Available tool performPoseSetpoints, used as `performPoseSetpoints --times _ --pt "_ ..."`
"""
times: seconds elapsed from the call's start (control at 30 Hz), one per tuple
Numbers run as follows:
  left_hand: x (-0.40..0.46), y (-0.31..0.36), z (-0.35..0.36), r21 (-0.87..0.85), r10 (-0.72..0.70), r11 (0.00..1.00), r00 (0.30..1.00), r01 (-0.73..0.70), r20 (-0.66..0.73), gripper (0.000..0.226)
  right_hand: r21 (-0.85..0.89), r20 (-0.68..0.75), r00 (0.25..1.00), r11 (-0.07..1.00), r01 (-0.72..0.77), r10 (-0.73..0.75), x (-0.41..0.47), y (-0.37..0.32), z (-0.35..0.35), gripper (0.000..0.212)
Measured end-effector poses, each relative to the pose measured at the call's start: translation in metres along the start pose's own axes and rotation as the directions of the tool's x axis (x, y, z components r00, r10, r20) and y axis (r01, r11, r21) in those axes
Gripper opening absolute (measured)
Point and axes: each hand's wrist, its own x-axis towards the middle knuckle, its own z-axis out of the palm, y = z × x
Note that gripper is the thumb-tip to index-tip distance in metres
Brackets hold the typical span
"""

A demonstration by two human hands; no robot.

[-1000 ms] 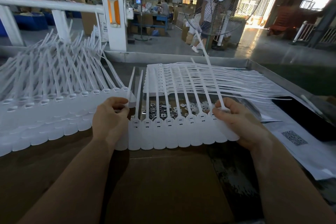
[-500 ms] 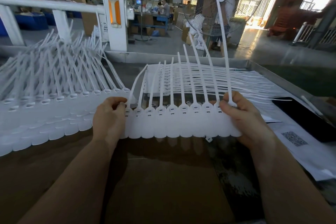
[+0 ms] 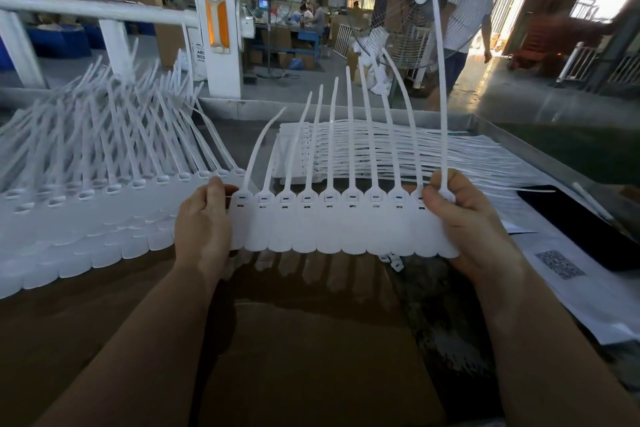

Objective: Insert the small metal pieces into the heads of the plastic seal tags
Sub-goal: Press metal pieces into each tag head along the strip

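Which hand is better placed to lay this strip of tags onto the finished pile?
Left, probably. The left hand grips the strip of tags at the end that almost touches the pile; the right hand holds the far end, beside the papers.

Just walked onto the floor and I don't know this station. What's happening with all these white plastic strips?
A person holds up a joined strip of white seal tags, left hand gripping one end and right hand the other, tails pointing upward. The slots in the heads face the camera. Another stack of tags lies flat on the table behind, and a fanned pile sits to the left.
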Motion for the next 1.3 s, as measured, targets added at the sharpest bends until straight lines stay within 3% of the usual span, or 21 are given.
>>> performPoseSetpoints --times 0.2,0.53,0.73,0.9,1.03,1.17,1.3 --pt "-0.005 0.006 -0.002 -0.126 -0.071 0.990 0.997 0.070 -0.009 0.045 0.014 0.004 1.000 1.000 0.019 -0.019 -0.001 -0.003 0.001 0.008" --pt "-0.011 0.009 -0.005 -0.181 -0.101 0.978 0.995 0.104 0.027 0.051 0.037 -0.041 0.998 0.998 0.041 -0.040 0.000 -0.001 0.001 0.015" --pt "-0.011 0.010 -0.003 -0.165 -0.066 0.984 0.998 0.066 0.009 0.067 0.070 -0.119 0.992 0.996 0.062 -0.053 0.003 0.002 0.000 0.015" --pt "-0.010 0.005 -0.002 -0.107 0.034 0.994 0.999 -0.030 0.032 0.065 0.042 -0.224 0.973 0.997 0.061 -0.050 0.006 0.005 0.000 0.016" --pt "-0.010 0.005 -0.001 -0.123 0.013 0.992 0.998 -0.006 0.056 0.064 0.058 -0.295 0.954 0.995 0.077 -0.057 0.007 0.005 -0.001 0.019" --pt "-0.007 0.004 0.000 -0.117 0.013 0.993 0.999 -0.008 0.042 0.061 0.045 -0.351 0.935 0.997 0.066 -0.046 0.009 0.009 -0.002 0.006" --pt "-0.005 0.002 0.001 -0.021 0.055 0.998 0.997 -0.054 0.058 0.054 0.058 -0.416 0.909 0.997 0.052 -0.023 0.013 0.011 -0.002 0.010"
